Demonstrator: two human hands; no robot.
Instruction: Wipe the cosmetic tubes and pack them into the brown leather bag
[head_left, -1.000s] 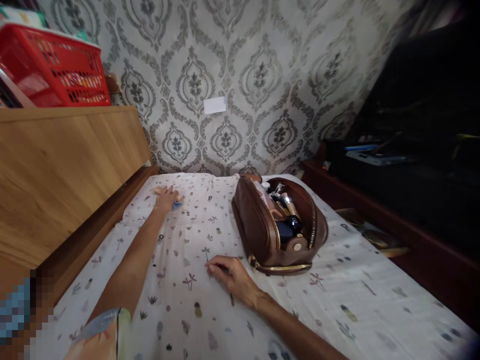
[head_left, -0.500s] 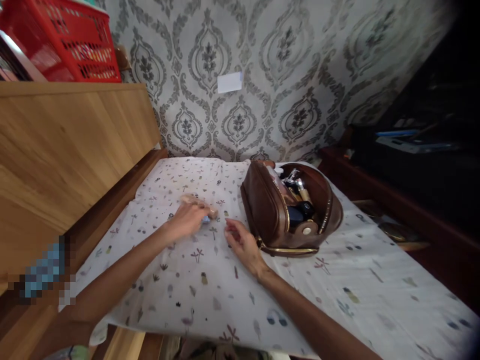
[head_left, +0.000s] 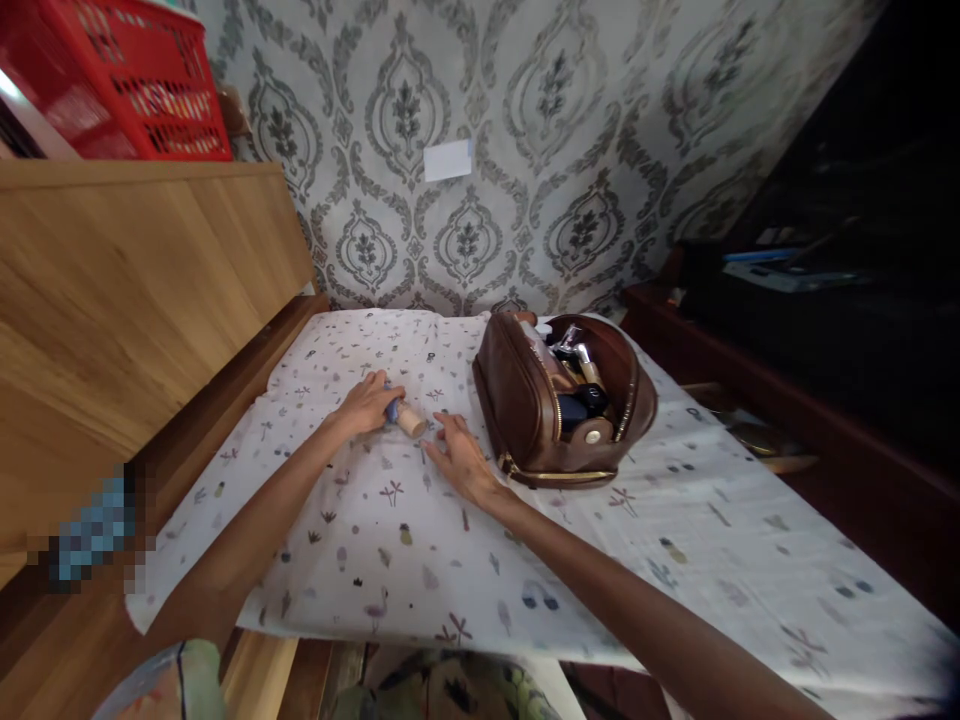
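Note:
My left hand (head_left: 366, 404) is closed around one end of a small beige bottle or tube (head_left: 411, 420) with a blue part, low over the printed cloth. The item's beige end points towards my right hand (head_left: 463, 462), whose fingers are apart with nothing between them. A narrow gap separates those fingertips from the beige end. Just right of my right hand stands a brown leather makeup bag (head_left: 517, 405), unzipped with its lid folded back. Inside it a black-capped item (head_left: 594, 400) and several other cosmetics are visible, packed together.
A white cloth with small prints (head_left: 427, 560) covers the table. Along the left runs a wooden cabinet (head_left: 150, 260) with a red basket (head_left: 150, 90) on top. Patterned wallpaper (head_left: 465, 90) rises behind. At the right is a dark wooden edge (head_left: 750, 390).
My left hand has turned and shifted slightly, so the beige item shows more clearly in it. My right hand has moved a little forward and left. The view has shifted slightly.

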